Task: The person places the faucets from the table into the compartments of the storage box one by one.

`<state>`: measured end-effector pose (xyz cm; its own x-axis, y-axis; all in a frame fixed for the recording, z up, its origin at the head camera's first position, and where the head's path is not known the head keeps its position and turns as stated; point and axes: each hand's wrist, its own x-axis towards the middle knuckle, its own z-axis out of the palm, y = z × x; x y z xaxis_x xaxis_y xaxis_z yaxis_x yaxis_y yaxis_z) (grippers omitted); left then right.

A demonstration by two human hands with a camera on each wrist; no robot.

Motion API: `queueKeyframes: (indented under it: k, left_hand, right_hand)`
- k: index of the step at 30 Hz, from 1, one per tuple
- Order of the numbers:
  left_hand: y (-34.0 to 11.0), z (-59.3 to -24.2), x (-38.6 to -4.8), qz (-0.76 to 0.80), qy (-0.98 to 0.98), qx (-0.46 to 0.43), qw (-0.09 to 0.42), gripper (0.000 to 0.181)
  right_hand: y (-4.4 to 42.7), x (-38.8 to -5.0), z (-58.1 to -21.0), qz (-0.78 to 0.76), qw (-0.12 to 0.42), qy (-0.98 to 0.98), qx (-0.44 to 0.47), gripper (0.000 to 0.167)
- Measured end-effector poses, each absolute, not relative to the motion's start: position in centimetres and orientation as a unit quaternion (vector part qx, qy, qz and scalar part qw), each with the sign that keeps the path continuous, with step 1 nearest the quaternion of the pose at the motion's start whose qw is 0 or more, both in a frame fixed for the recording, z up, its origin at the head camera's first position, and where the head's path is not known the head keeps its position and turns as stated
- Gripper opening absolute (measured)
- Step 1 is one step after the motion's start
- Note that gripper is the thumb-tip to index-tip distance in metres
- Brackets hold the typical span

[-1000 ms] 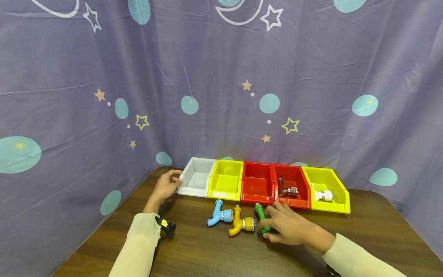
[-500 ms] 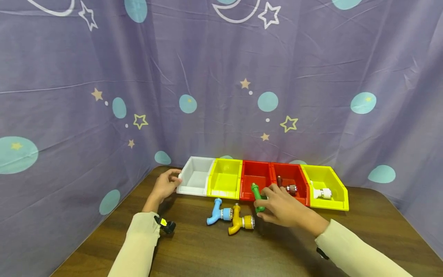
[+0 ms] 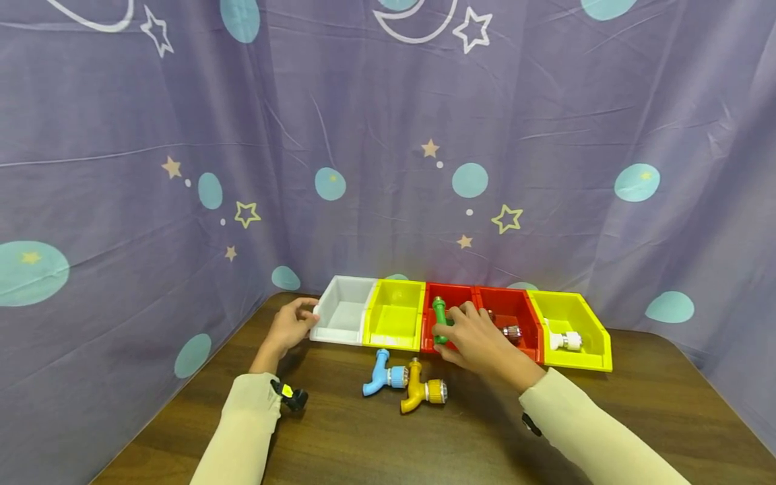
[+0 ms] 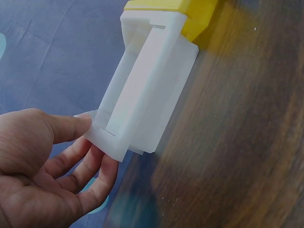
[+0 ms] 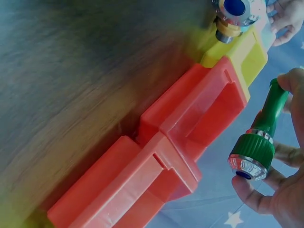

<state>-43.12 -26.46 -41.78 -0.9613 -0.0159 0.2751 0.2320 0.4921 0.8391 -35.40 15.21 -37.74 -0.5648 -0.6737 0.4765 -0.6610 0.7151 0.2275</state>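
The right hand (image 3: 475, 339) pinches a green tap (image 3: 440, 320) over the left red bin (image 3: 451, 294); in the right wrist view the green tap (image 5: 261, 137) hangs between thumb and fingers, above the bin's opening. At the row's left end the left hand (image 3: 291, 328) grips the side rim of the white bin (image 3: 343, 333), thumb on top and fingers beneath, as the left wrist view shows of the hand (image 4: 61, 166) and bin (image 4: 142, 80). In front of the bins lie a blue tap (image 3: 382, 374) and a yellow tap (image 3: 418, 389), side by side on the table.
A yellow bin (image 3: 395, 330) stands between the white and red ones. The right red bin (image 3: 526, 303) holds a dark brown tap (image 3: 512, 332), partly hidden by the hand. A white tap (image 3: 566, 340) lies in the far-right yellow bin (image 3: 582, 362). Behind hangs a purple curtain (image 3: 376, 101).
The right hand has taken hold of the green tap, lifted it off the table and carried it forward and left over the red bin. The left hand has stayed on the white bin.
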Motion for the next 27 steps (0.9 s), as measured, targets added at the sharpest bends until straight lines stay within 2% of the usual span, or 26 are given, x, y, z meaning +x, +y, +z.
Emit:
queueKeyframes:
  k: [10, 27]
  left_hand:
    - [-26.3, -41.8, -42.9, -0.505, -0.852, -0.068, 0.121, 0.038]
    - [-26.4, -41.7, -43.0, -0.502, -0.855, -0.061, 0.119, 0.039]
  right_hand:
    - [14.3, -38.1, -38.2, -0.018, 0.262, -0.911, 0.316, 0.025]
    - [13.0, -40.9, -39.0, -0.015, 0.169, -0.956, 0.24, 0.03]
